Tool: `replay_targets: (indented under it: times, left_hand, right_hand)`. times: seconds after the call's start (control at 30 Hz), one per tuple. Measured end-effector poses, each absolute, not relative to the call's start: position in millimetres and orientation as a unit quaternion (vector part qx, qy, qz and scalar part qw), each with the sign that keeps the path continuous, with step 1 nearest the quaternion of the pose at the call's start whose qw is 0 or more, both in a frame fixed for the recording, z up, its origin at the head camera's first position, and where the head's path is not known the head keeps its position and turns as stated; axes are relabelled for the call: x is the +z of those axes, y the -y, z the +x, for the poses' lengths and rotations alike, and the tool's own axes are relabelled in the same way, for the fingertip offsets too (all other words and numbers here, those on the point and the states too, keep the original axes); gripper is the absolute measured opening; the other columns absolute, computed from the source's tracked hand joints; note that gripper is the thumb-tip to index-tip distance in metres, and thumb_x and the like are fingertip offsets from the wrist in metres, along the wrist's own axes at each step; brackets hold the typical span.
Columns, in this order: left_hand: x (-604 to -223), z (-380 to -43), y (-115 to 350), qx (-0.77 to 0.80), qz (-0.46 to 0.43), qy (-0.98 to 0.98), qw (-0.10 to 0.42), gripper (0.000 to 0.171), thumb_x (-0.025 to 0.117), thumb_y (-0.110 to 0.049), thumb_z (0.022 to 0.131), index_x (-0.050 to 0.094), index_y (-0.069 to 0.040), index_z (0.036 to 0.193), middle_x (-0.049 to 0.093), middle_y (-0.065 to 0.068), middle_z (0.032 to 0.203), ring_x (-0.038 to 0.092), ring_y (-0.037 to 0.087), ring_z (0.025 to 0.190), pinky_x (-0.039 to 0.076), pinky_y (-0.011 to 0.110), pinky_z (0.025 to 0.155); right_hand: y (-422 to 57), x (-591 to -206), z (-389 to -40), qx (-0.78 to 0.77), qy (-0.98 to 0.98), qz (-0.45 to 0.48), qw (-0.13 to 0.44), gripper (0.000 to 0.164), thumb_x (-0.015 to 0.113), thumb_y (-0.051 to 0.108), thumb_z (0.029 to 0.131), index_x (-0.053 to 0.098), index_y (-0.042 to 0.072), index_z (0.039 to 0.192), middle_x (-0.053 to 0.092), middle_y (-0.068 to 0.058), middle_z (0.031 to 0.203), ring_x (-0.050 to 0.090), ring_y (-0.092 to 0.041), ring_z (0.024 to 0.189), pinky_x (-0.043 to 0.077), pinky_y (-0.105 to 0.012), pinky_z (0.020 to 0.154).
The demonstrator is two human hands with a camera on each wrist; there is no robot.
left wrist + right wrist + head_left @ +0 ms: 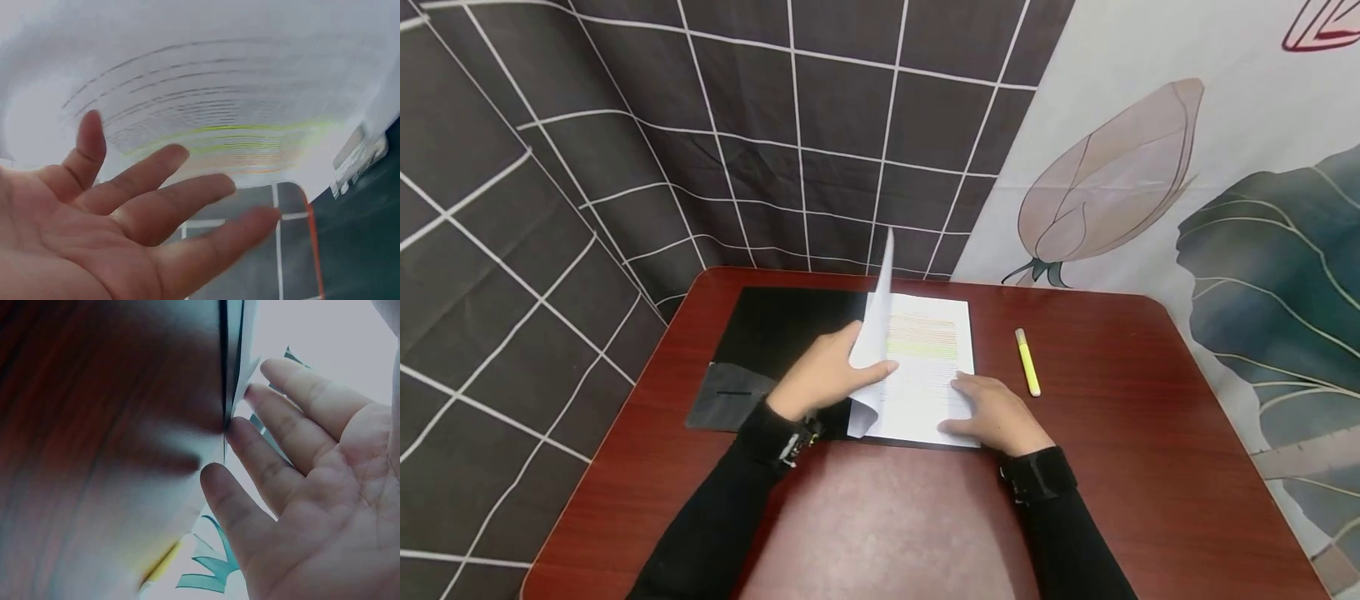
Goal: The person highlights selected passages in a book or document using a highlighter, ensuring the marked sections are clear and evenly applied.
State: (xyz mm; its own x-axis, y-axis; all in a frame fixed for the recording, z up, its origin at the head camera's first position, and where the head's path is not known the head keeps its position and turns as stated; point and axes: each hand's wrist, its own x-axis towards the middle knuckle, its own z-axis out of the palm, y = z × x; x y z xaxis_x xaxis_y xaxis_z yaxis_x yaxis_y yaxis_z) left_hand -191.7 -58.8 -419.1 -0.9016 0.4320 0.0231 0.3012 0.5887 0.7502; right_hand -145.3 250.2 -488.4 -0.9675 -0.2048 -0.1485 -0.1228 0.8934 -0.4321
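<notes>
A raised white sheet [872, 350] stands up from the left side of printed pages [925, 400] in a black folder [797, 321]. My left hand [827, 371] is at that sheet, its thumb over the pages. In the left wrist view the hand's fingers [200, 194] spread loosely beside the curved sheet [250, 75], which shows yellow and orange highlighted lines. My right hand [996, 412] rests at the pages' lower right edge. In the right wrist view its fingers [269, 469] extend to the edge of the paper and folder.
A yellow highlighter [1027, 362] lies on the red-brown table [1112, 400] to the right of the folder. A grey pocket [726, 404] is on the folder's left cover. A shiny clip [359, 156] shows beside the sheet. Dark grid cloth [737, 167] hangs behind.
</notes>
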Motion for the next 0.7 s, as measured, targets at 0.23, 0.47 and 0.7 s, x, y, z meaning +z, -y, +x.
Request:
replay_targets:
  times: [0.23, 0.47, 0.7]
  left_hand:
    - [-460.2, -176.0, 43.0, 0.342, 0.3, -0.885, 0.097, 0.05, 0.045, -0.04, 0.123, 0.069, -0.01, 0.156, 0.063, 0.018, 0.167, 0.06, 0.042, 0.157, 0.044, 0.062, 0.134]
    - [-513.5, -176.2, 37.0, 0.189, 0.298, -0.931, 0.09, 0.07, 0.065, -0.07, 0.107, 0.075, -0.018, 0.151, 0.064, 0.016, 0.166, 0.056, 0.052, 0.158, 0.047, 0.07, 0.129]
    - [-546.0, -192.4, 36.5, 0.089, 0.311, -0.943, 0.08, 0.062, 0.082, -0.055, 0.101, 0.07, -0.032, 0.157, 0.06, 0.003, 0.172, 0.057, 0.038, 0.161, 0.053, 0.068, 0.124]
  right_hand:
    - [-247.3, -488.8, -149.0, -0.234, -0.964, -0.11, 0.068, 0.069, 0.084, 0.034, 0.099, 0.065, -0.001, 0.156, 0.065, -0.025, 0.162, 0.061, -0.047, 0.152, 0.049, -0.064, 0.127]
    - [-266.7, -513.3, -161.8, -0.255, -0.957, -0.135, 0.025, 0.049, 0.068, 0.019, 0.105, 0.068, -0.001, 0.149, 0.07, -0.027, 0.154, 0.066, -0.047, 0.145, 0.054, -0.062, 0.121]
    - [-249.7, -482.8, -149.8, -0.257, -0.964, -0.06, 0.023, 0.053, 0.057, 0.021, 0.116, 0.057, -0.004, 0.162, 0.054, -0.028, 0.171, 0.052, -0.049, 0.161, 0.043, -0.067, 0.132]
